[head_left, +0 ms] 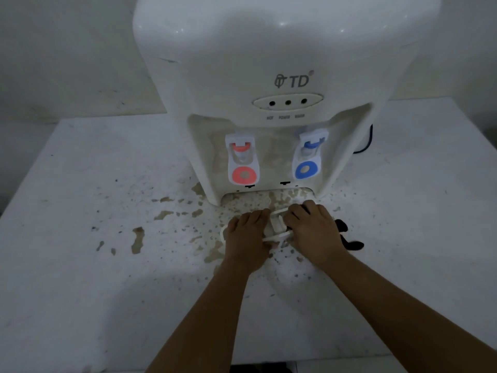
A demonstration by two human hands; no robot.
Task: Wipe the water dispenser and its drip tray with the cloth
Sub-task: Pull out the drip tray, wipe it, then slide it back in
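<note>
A white tabletop water dispenser [274, 63] stands at the back of the table, with a red tap [243, 162] and a blue tap [308, 157]. Its white drip tray [277, 224] lies on the table just in front of the dispenser's empty slot. My left hand [247, 235] grips the tray's left end. My right hand [314, 227] holds the right end with a dark cloth [347, 235] under it; the cloth sticks out to the right. Most of the tray is hidden by my hands.
The white table [94, 278] has worn, peeling patches and brown stains [138, 239] in front of the dispenser. A dark cable [367, 141] runs behind the dispenser's right side. A wall stands close behind.
</note>
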